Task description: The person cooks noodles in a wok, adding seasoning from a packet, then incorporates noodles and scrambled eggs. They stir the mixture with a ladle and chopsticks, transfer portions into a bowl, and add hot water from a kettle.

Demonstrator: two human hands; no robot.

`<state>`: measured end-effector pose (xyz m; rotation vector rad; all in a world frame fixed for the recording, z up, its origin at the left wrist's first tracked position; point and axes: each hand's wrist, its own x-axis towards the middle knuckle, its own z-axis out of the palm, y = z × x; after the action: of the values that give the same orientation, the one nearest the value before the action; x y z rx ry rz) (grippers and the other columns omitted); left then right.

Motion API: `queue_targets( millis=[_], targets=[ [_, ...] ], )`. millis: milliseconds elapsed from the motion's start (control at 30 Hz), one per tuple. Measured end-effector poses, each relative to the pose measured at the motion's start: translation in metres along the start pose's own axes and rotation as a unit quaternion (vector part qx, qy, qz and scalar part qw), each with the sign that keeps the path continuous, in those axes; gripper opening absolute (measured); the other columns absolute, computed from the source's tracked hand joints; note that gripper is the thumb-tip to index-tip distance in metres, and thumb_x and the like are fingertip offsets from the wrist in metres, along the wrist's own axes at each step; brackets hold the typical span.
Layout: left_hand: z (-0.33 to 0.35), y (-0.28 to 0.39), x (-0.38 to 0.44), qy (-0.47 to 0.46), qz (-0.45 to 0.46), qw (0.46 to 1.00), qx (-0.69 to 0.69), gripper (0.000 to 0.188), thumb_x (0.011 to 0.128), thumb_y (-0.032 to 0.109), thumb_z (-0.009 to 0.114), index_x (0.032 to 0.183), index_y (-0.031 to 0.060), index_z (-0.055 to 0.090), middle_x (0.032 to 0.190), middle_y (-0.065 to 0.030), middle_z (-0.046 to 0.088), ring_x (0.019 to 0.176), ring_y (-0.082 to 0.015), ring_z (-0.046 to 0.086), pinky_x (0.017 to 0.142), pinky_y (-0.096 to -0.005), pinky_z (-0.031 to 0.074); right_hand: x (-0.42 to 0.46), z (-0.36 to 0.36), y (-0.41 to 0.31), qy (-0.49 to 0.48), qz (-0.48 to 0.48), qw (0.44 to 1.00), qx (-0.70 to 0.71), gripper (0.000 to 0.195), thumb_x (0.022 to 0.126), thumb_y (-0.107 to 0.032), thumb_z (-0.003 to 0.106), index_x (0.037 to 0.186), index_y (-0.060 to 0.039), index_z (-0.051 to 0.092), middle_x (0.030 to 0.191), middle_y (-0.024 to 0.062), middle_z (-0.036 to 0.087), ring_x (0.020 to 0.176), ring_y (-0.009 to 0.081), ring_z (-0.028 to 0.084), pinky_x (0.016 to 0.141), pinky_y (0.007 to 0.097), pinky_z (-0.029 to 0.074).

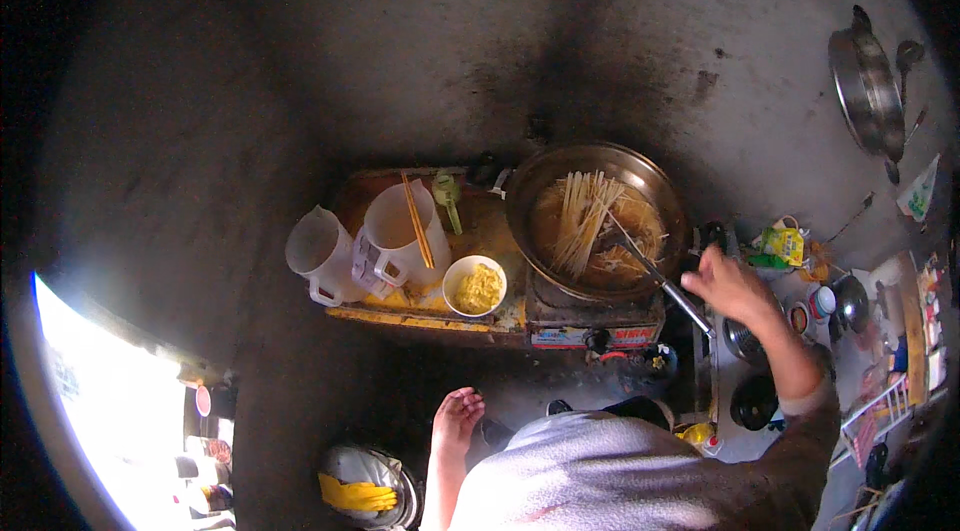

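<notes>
A large metal wok (667, 193) stands on a gas stove (596, 332). In it, pale dry noodle sticks (577, 223) lie over strands in brown liquid. A metal-handled utensil (679, 295) leans on the wok's rim, its head in the liquid. My right hand (724, 283) is just right of the wok, above the handle and apart from it, holding nothing that I can see. My left hand (459, 415) is below the table's front edge, fingers curled, with nothing visible in it. A white bowl (453, 298) of yellow food, perhaps egg, sits left of the stove.
Two translucent plastic pitchers (386, 220) (315, 242) stand at the left, wooden chopsticks (417, 220) across one. A green scoop (448, 193) lies behind. Jars, a black pan (754, 402) and packets crowd the right counter. Yellow gloves (358, 493) rest on a covered metal pot at lower left.
</notes>
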<state>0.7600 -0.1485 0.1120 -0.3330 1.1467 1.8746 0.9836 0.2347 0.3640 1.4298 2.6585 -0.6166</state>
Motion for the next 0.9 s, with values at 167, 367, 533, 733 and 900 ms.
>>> queue_targets(
  millis=[167,367,533,733,900],
  targets=[
    [-0.012,0.007,0.019,-0.021,-0.035,0.997,0.067,0.022,0.096,0.018,0.045,0.105,0.0035,0.058,0.092,-0.0100,0.064,0.082,-0.0219,0.063,0.077,-0.0338,0.052,-0.038,0.052,0.015,-0.013,0.033,0.999,-0.010,0.043,0.088,-0.037,0.059,0.109,-0.0021,0.045,0.096,0.0200,0.061,0.094,0.0388,0.059,0.081,0.0440,0.046],
    [-0.011,0.023,0.033,-0.047,-0.062,0.993,0.086,0.019,0.095,0.017,0.047,0.104,0.0039,0.058,0.092,-0.0101,0.064,0.082,-0.0219,0.063,0.074,-0.0330,0.053,-0.070,0.012,0.011,0.032,0.008,0.995,0.095,0.029,0.089,-0.028,0.058,0.100,-0.0023,0.052,0.082,0.0166,0.057,0.077,0.0314,0.058,0.068,0.0430,0.043],
    [-0.005,0.033,0.045,-0.070,-0.058,0.991,0.093,0.018,0.094,0.014,0.046,0.103,0.0040,0.058,0.090,-0.0098,0.064,0.081,-0.0212,0.063,0.074,-0.0318,0.053,-0.066,0.013,0.001,0.177,-0.065,0.972,0.142,0.028,0.088,-0.029,0.060,0.095,-0.0024,0.053,0.076,0.0130,0.057,0.072,0.0247,0.056,0.066,0.0397,0.043],
    [0.009,0.047,0.037,-0.067,-0.051,0.989,0.123,0.017,0.093,0.014,0.048,0.103,0.0043,0.058,0.090,-0.0092,0.064,0.080,-0.0207,0.063,0.074,-0.0314,0.054,-0.021,0.043,-0.030,0.110,-0.006,0.994,0.006,0.031,0.092,-0.033,0.052,0.105,-0.0047,0.054,0.094,0.0193,0.063,0.091,0.0408,0.059,0.077,0.0464,0.046],
    [-0.012,0.047,0.036,-0.033,-0.043,0.994,0.095,0.017,0.092,0.014,0.048,0.102,0.0052,0.058,0.090,-0.0092,0.064,0.078,-0.0205,0.063,0.071,-0.0303,0.053,-0.039,0.046,0.018,0.157,-0.035,0.987,0.010,0.033,0.088,-0.031,0.058,0.101,-0.0004,0.058,0.087,0.0196,0.063,0.084,0.0335,0.063,0.076,0.0425,0.047]
  ],
)
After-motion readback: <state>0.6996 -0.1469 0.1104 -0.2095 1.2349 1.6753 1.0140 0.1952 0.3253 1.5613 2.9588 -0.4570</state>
